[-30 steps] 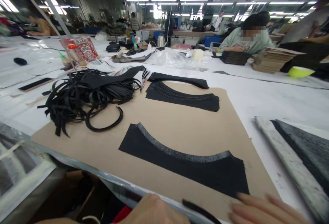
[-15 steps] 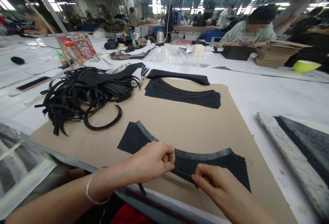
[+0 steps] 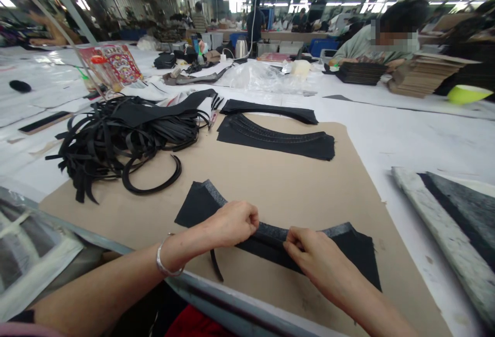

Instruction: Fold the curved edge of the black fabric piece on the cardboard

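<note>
A curved black fabric piece [image 3: 350, 252] with a grey inner edge lies on a brown cardboard sheet [image 3: 270, 182] near the table's front. My left hand [image 3: 232, 222] is pinched shut on a thin black strip [image 3: 215, 267] over the piece's middle, and the strip's end hangs down toward the table edge. My right hand [image 3: 313, 257] is also pinched shut on the strip, pressing it against the grey edge just right of the left hand. A silver bracelet sits on my left wrist.
A tangled heap of black strips [image 3: 124, 136] lies at the left. A stack of curved black pieces [image 3: 276, 141] sits at the cardboard's far side. A speckled slab [image 3: 444, 234] lies at the right. A person works beside cardboard stacks [image 3: 425, 77] across the table.
My hands came up from the bottom edge onto the curved piece with the strip, then shifted slightly farther along its grey edge. The view has drifted a little.
</note>
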The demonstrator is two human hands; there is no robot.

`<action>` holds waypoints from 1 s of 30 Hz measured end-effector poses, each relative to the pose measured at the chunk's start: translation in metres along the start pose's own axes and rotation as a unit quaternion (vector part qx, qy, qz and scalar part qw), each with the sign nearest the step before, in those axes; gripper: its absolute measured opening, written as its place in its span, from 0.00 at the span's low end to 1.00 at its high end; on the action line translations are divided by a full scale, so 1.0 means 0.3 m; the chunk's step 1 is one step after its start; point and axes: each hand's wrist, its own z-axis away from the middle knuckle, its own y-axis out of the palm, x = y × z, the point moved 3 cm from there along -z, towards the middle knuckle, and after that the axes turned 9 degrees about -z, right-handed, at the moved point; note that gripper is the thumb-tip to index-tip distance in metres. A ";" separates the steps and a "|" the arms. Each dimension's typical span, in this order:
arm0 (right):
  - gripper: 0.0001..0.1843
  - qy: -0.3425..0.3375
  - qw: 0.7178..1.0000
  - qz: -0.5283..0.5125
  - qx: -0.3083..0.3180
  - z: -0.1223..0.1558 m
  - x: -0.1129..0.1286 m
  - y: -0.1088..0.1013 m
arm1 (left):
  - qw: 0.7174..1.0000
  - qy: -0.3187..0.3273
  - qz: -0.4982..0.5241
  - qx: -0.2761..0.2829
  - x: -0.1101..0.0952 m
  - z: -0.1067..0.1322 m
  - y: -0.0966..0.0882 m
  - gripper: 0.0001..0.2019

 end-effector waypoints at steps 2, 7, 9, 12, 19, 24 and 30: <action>0.12 0.006 1.000 -0.010 0.010 0.000 -0.007 -0.002 | 1.000 -0.002 0.020 0.020 0.015 -0.001 0.003 0.11; 0.11 -0.003 0.999 -0.039 0.017 0.008 -0.012 -0.012 | 0.996 0.004 0.077 0.050 0.032 -0.002 0.011 0.12; 0.11 -0.003 0.999 -0.043 0.015 0.009 -0.013 -0.015 | 0.997 0.001 0.071 0.043 0.028 -0.003 0.011 0.10; 0.11 0.007 1.000 -0.025 0.003 0.008 -0.017 -0.017 | 0.999 0.003 0.047 0.025 0.014 -0.007 0.012 0.06; 0.12 0.031 0.999 0.022 -0.019 0.000 -0.021 -0.013 | 1.000 0.010 0.009 -0.024 -0.004 -0.026 0.021 0.04; 0.12 0.039 0.998 0.044 -0.029 -0.013 -0.021 -0.011 | 0.999 0.015 -0.014 -0.047 -0.016 -0.035 0.031 0.06; 0.12 0.035 0.998 0.050 -0.027 -0.022 -0.024 -0.011 | 0.997 0.009 -0.036 -0.060 -0.020 -0.043 0.040 0.07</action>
